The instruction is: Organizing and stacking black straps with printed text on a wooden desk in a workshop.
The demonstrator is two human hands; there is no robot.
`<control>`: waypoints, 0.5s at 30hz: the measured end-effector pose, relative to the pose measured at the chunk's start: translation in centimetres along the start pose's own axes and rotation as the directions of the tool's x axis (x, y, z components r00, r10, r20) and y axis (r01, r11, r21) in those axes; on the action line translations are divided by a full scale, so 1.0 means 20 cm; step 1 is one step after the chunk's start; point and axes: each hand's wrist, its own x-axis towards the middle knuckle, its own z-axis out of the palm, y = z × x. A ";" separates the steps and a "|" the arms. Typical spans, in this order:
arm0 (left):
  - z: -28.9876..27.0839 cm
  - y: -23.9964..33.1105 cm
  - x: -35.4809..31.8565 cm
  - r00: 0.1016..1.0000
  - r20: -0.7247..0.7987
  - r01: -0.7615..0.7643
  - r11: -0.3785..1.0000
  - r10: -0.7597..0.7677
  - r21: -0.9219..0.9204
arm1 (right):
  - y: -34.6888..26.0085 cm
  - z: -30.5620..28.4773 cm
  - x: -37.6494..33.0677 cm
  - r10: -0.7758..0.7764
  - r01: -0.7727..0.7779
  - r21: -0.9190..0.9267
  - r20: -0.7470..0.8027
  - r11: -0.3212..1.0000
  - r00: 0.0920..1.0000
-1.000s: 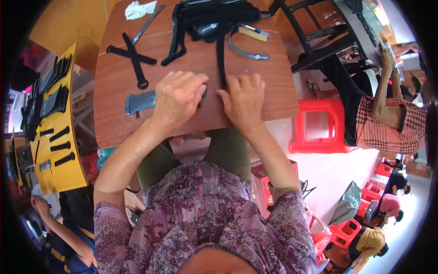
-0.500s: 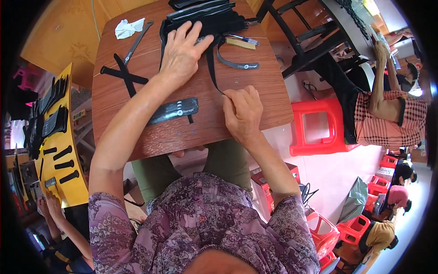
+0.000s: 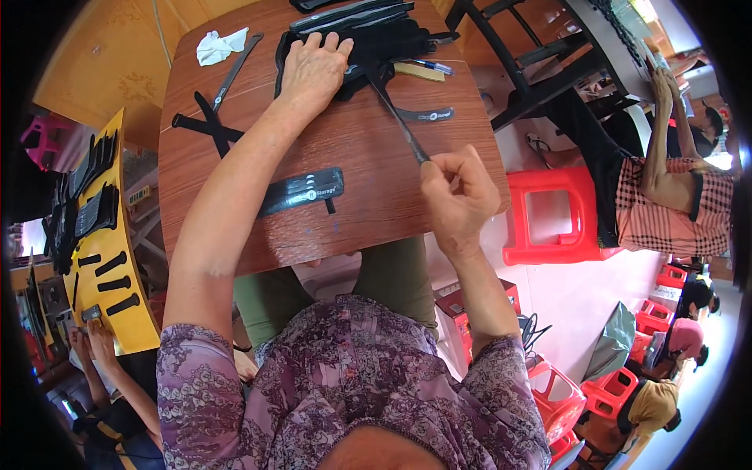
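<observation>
My left hand (image 3: 313, 69) lies on a pile of black straps (image 3: 384, 43) at the far side of the brown table, its fingers extended and pressing down. In my right hand (image 3: 462, 196), thumb and fingers pinch the end of a black strap (image 3: 403, 129), which runs taut and straight back to the pile. A grey printed strap (image 3: 435, 115) lies just beyond that strap. Near the table's front edge rests a flat black-and-grey printed piece (image 3: 301, 192), partly hidden by my left forearm. Two black straps (image 3: 211, 124) lie crossed at the left.
On the brown table (image 3: 376, 211) are a crumpled white tissue (image 3: 221, 47), another grey strap (image 3: 237, 73), a blue pen (image 3: 432, 66) and a tan block (image 3: 419, 72). A red stool (image 3: 548, 215) stands at right. Other people work at a yellow table (image 3: 141, 313) and a dark-framed table (image 3: 603, 39).
My right hand has moved right and slightly nearer to me, drawing the black strap straight. The pile has shifted slightly right; my left hand has stayed on it, its fingers closer together.
</observation>
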 end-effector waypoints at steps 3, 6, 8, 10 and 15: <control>0.05 -0.01 -0.01 0.994 -0.108 -0.027 1.000 0.026 -0.007 | -0.02 0.01 -0.02 -0.057 0.057 0.038 -0.004 0.998 0.998; 0.06 0.01 -0.01 0.985 -0.166 -0.060 0.998 0.055 -0.020 | -0.02 -0.03 -0.04 0.003 -0.001 0.097 -0.021 0.995 1.000; 0.07 0.00 -0.02 0.984 -0.169 -0.053 0.999 0.053 0.000 | -0.05 -0.07 -0.02 -0.033 0.042 0.158 -0.056 0.986 0.998; 0.07 0.00 -0.02 0.979 -0.202 -0.031 1.000 0.031 0.007 | -0.07 -0.17 0.04 -0.115 0.160 0.238 -0.191 0.958 0.975; 0.11 -0.05 -0.01 0.971 -0.229 -0.063 0.997 0.073 0.052 | -0.09 -0.53 0.17 0.214 -0.045 0.624 -0.199 0.780 0.956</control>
